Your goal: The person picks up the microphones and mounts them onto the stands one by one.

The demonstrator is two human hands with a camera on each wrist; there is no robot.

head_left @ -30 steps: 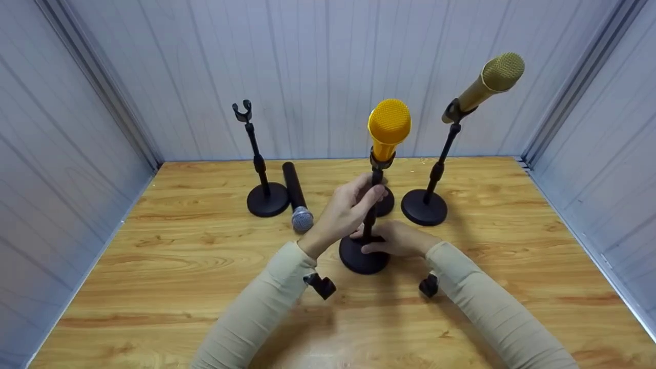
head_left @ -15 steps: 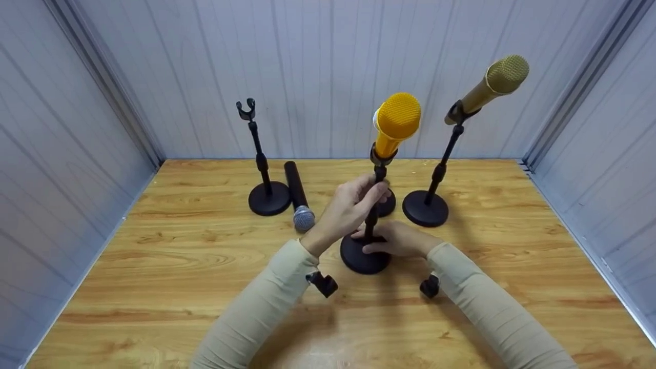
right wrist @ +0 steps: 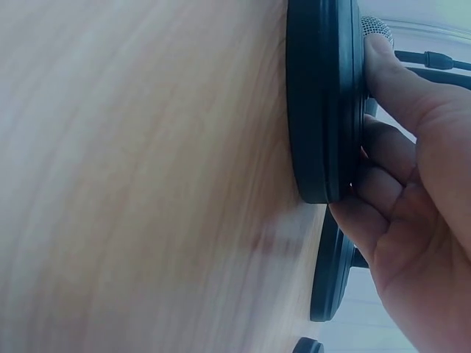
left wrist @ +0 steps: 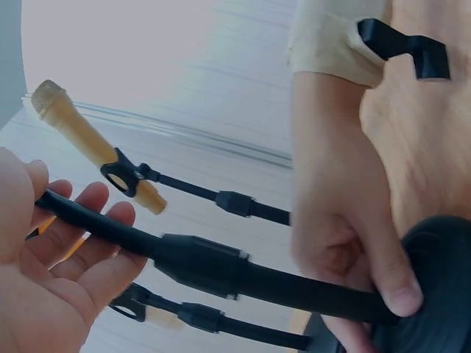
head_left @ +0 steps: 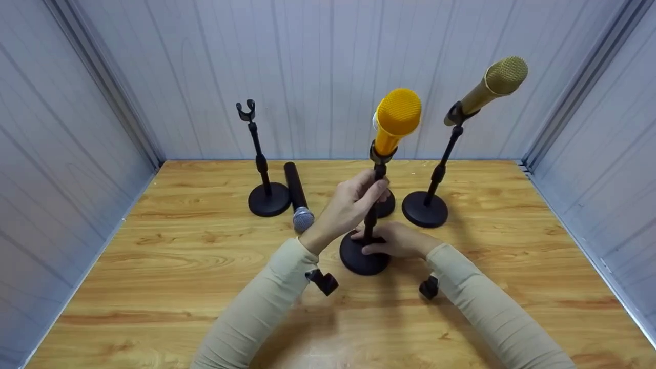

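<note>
Pale walls (head_left: 287, 77) stand along the back, left and right edges of a wood-grained worktop (head_left: 169, 277). A person's beige sleeves (head_left: 261, 307) reach in from the front.

Four black stands rise from the worktop. The right stand (head_left: 438, 175) is near the back edge, towards the back right corner. The front stand (head_left: 363, 260) is a little right of the middle, farther from the back edge than the others. The left stand (head_left: 260, 163) is near the back edge on the left half, its forked clip facing up. The rear stand (head_left: 388, 205) is mostly hidden behind the front stand; the left wrist view shows a pale thing at its clip, too blurred to name.

The left hand (head_left: 348, 207) has its grip clamped round the upper pole of the front stand, just below the clip. The right hand (head_left: 402, 240) has its grip clamped at the foot of that pole, thumb and fingers touching the round base.

The gold mic (head_left: 482, 95) leans in the right stand's clip. The yellow mic (head_left: 395, 120) sits head up in the front stand's clip. The black mic (head_left: 295, 189) lies just beside the left stand's base, its silver head away from the back edge.

Small black brackets (head_left: 323, 283) jut from both wrists.
</note>
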